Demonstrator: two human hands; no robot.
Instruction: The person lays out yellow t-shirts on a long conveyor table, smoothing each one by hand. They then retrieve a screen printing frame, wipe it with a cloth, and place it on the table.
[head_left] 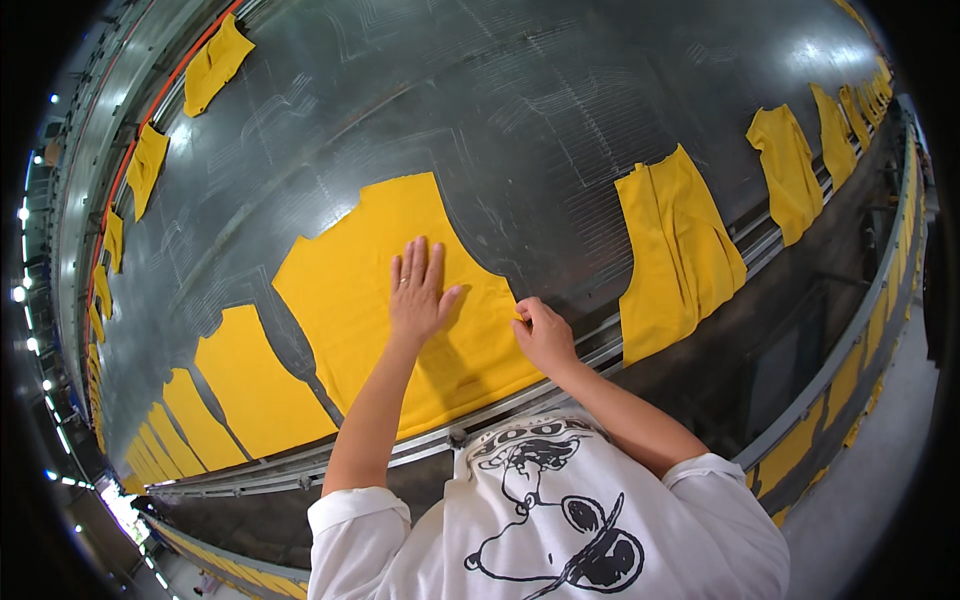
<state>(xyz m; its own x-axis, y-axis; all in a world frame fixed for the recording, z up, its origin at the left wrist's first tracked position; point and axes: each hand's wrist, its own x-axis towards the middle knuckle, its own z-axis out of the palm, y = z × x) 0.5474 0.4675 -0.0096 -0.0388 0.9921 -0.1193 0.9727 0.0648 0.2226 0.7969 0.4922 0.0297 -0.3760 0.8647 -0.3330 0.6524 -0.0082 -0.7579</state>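
A yellow cut fabric panel point(370, 270), shaped like a shirt body, lies spread on the dark table point(480, 90) in front of me. My left hand point(420, 290) rests flat on its middle, fingers stretched out and a ring on one of them. At the panel's right edge, my right hand point(543, 332) pinches the fabric's border between thumb and curled fingers. Right of that hand lies another yellow fabric piece point(675, 255), folded and creased, reaching to the table's near edge.
Several flat yellow panels point(262, 380) run in a row to the left. More crumpled yellow pieces point(785, 170) lie along the right, others point(215, 65) by the far left edge with its red strip. A metal rail point(420, 447) borders the near side; pale chalk-like lines mark the table.
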